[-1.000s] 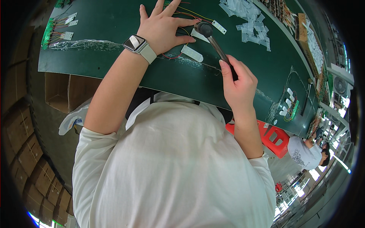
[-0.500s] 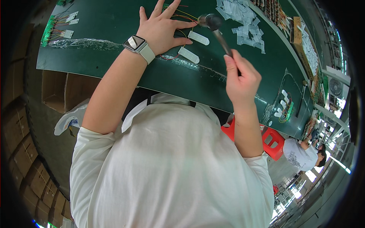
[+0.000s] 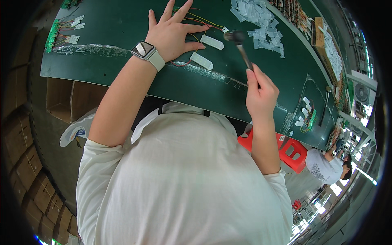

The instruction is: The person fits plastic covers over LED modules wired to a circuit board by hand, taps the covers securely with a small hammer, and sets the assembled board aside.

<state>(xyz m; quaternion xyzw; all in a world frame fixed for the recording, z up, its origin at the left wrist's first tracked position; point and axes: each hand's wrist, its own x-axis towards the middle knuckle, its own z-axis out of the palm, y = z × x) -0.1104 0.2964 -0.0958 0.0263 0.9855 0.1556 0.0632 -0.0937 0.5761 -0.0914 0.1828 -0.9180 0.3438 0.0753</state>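
My left hand (image 3: 173, 38) lies flat with its fingers spread on the green table (image 3: 122, 61). It rests over red and yellow wires (image 3: 200, 19) and the green edge of a circuit board (image 3: 176, 8), mostly hidden beneath it. Two white oblong pieces (image 3: 212, 42) (image 3: 201, 61) lie beside its thumb. A small white square piece (image 3: 225, 30) sits at the end of the wires, just beyond the index finger. My right hand (image 3: 263, 92) is closed around the handle of a hammer (image 3: 244, 55). The hammer's dark head is right of the small square piece, apart from it.
Clear plastic pieces (image 3: 267, 34) are heaped at the far right. Wired circuit boards lie at left (image 3: 52, 36) and right (image 3: 312, 119), the right one near a second hammer (image 3: 325, 106). A cardboard box (image 3: 319, 32) stands along the far edge. A red stool (image 3: 294, 155) and another person (image 3: 324, 165) are at right.
The hammer head has moved right and nearer to me, uncovering the small white square piece. My right hand has shifted slightly with it; my left hand stays nearly in place.
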